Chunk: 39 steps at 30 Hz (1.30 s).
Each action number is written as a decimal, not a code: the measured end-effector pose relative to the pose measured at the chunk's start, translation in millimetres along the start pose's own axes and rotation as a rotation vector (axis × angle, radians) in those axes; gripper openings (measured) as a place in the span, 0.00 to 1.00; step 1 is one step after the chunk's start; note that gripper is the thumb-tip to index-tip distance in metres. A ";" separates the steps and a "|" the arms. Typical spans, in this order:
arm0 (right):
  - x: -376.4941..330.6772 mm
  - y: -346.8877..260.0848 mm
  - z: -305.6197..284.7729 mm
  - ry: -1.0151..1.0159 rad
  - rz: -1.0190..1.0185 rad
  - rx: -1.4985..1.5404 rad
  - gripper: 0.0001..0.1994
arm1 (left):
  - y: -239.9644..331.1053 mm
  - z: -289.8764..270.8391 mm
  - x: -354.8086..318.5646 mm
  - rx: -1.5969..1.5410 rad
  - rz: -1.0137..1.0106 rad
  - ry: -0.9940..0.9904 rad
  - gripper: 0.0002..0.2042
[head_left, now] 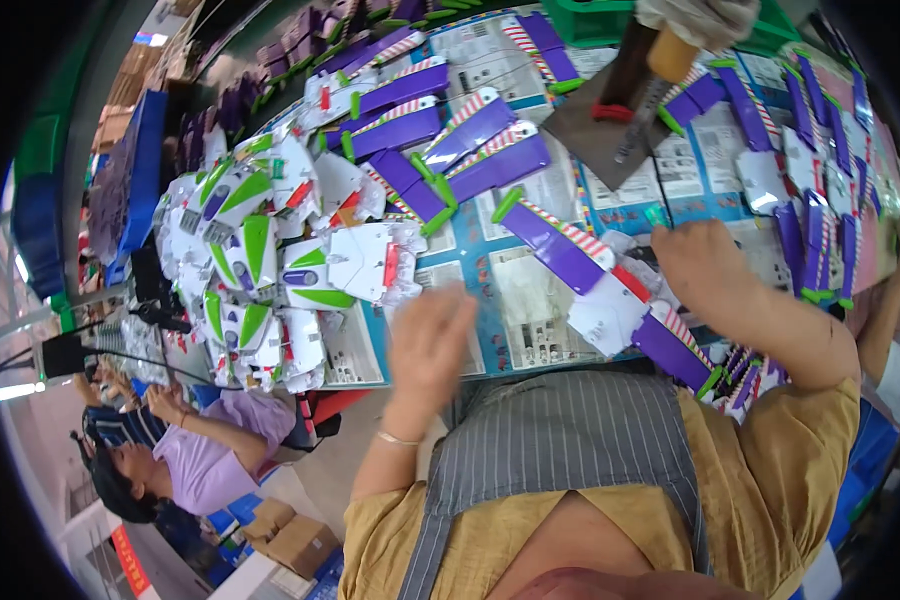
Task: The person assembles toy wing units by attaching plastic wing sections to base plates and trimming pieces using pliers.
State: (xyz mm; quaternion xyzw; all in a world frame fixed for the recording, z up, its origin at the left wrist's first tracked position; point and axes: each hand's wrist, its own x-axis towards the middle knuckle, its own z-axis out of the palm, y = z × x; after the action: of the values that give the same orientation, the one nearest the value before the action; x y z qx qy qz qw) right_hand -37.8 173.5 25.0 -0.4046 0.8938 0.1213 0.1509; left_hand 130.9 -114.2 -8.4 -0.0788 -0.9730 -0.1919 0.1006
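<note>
In front of me lies a toy wing set: a white plastic centre piece (607, 316) between one purple wing (550, 248) and another purple wing (673, 352), both with red-and-white striped edges and green tips. My left hand (428, 345) hovers by the table's near edge, beside a white-and-green shell (365, 262). Its fingers are loosely bent and somewhat blurred, with nothing visible in them. My right hand (708, 268) is above the wing set's right side, fingers curled in. A thin dark rod or cord (662, 185) runs down to its fingertips; whether they grip it is unclear.
White-and-green toy shells (255, 250) are heaped at the left. Loose purple wings (400, 125) lie at the far side, with more wing sets (815, 170) at the right. A brown board (595, 140) and a green crate (585, 22) are at the back. A co-worker (210, 450) sits at the left.
</note>
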 end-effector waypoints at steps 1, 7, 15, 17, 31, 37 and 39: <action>5.6 6.1 -3.2 -0.156 -0.104 0.067 0.07 | -7.5 -12.3 -2.2 0.250 -0.044 -0.048 0.30; 23.5 21.0 -1.5 -0.269 -0.179 0.230 0.09 | -40.9 -35.4 12.0 0.526 -0.161 -0.199 0.36; -46.8 -20.9 22.4 0.136 0.100 0.862 0.20 | -46.1 -20.0 23.1 0.101 0.055 0.274 0.21; -60.1 -18.7 30.4 0.234 0.134 1.007 0.19 | -36.6 -8.9 27.0 0.040 0.132 0.372 0.20; -152.7 238.1 66.0 0.801 0.804 0.743 0.11 | 12.3 34.7 28.7 -0.163 0.265 0.197 0.27; -94.8 141.2 -8.4 0.788 0.830 0.155 0.18 | 17.3 23.6 35.7 -0.113 0.161 0.030 0.17; -48.0 95.2 -7.5 0.711 0.695 0.294 0.24 | 18.1 30.5 43.8 -0.148 0.203 0.036 0.17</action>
State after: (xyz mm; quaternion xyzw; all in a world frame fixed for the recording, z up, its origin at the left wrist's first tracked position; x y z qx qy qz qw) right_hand -81.4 265.2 58.6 -0.0746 0.9791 -0.1074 -0.1559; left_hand 87.0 -80.8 -19.6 -0.1805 -0.9414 -0.2533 0.1308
